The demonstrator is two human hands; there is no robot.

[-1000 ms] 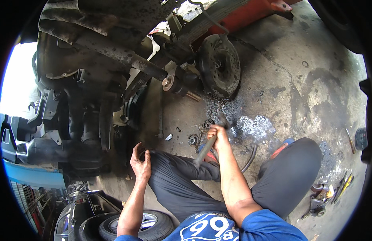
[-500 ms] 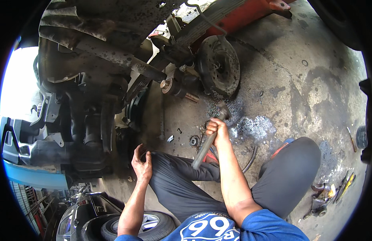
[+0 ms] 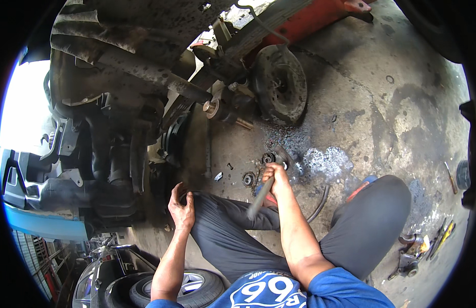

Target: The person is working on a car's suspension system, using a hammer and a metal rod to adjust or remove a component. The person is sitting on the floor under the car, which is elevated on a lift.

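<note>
The right hand (image 3: 275,174) is clenched round one hammer (image 3: 266,182), its head over two round bearings (image 3: 248,178) on the near oily floor (image 3: 361,118). The left hand (image 3: 182,208), fingers curled, rests on the left knee (image 3: 207,205). One brake disc (image 3: 280,84) stands far.

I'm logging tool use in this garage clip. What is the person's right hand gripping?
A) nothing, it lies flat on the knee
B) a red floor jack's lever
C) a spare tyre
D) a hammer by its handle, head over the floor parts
D: the right hand is closed around the hammer handle, its head above a round bearing-like part on the stained concrete floor.
</note>
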